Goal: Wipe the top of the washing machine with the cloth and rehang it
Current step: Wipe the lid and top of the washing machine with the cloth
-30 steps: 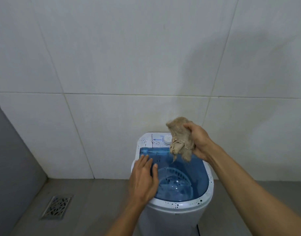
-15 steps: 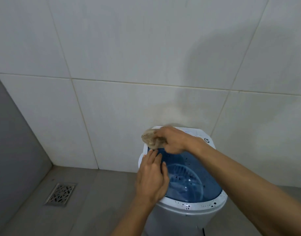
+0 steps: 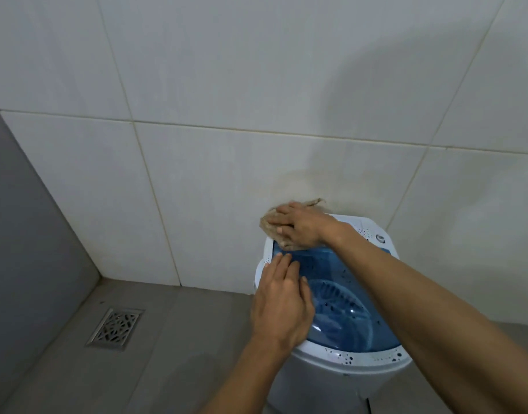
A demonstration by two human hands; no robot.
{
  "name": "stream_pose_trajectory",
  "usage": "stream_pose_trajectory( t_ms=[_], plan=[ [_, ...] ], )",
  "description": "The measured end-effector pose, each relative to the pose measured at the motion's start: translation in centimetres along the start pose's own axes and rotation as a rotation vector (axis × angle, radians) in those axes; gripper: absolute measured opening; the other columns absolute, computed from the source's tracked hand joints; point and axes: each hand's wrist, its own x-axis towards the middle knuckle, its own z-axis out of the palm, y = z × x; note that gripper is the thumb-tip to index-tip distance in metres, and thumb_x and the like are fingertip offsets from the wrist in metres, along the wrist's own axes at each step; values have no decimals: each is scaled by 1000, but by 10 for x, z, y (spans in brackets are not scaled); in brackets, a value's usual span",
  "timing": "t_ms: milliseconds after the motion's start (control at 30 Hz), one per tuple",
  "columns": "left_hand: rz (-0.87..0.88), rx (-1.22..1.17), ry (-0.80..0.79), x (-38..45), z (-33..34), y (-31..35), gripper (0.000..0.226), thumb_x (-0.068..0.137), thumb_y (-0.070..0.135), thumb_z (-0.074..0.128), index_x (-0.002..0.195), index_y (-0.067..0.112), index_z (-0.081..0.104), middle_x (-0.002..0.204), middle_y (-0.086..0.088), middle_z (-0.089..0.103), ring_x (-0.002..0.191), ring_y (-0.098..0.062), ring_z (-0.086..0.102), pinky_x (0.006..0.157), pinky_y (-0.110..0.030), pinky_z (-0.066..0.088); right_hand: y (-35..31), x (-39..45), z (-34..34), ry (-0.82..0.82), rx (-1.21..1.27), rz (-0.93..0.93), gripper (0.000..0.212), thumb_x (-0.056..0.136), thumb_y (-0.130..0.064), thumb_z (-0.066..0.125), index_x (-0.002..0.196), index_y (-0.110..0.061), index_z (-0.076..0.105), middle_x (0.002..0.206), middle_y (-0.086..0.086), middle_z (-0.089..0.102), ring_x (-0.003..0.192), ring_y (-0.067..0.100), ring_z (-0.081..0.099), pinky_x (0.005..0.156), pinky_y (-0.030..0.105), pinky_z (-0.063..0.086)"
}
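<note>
Cloth (image 3: 270, 227) lies bunched under my right hand (image 3: 301, 227), pressed flat on the washing machine (image 3: 340, 375) top's far-left corner by the wall. My left hand (image 3: 282, 306) rests open on the blue lid (image 3: 346, 312). Leaning hard could flex that lid, I judge.

Tan cloth (image 3: 270, 227), translucent blue lid (image 3: 346, 309), white speckled washing machine (image 3: 340, 358); white wall tiles (image 3: 197, 70)

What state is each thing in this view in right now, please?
cloth: bunched, pressed on the machine's back left corner
right hand: flat on the cloth
left hand: open, resting on the lid's left edge
blue lid: closed, speckled
floor drain: covered by its grate
</note>
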Motion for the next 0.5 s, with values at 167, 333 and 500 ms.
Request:
stream_pose_trajectory(
  t_ms=[167, 333, 500],
  plan=[
    [27, 1, 15, 3, 5, -4, 50, 95, 32, 30, 131, 11, 57, 140, -2, 54, 135, -19, 42, 114, -41, 34, -7, -4, 5, -37, -43, -148, 47, 102, -42, 36, 147, -32, 40, 158, -10, 30, 147, 23, 17, 119, 49, 16],
    [2, 5, 28, 2, 5, -4, 59, 94, 36, 25, 136, 9, 55, 146, -6, 51, 141, -21, 38, 118, -42, 30, 6, 2, 1, 27, 46, -199, 42, 100, -34, 50, 142, -33, 49, 151, -12, 43, 142, 14, 32, 114, 21, 19],
    [-16, 7, -4, 3, 6, -5, 52, 96, 33, 31, 138, 10, 53, 148, -5, 49, 143, -19, 35, 119, -40, 29, -13, 30, -6, -31, -192, -2, 38, 84, -59, 30, 109, -56, 58, 125, -26, 59, 122, 12, 51, 100, 50, 30]
  ],
)
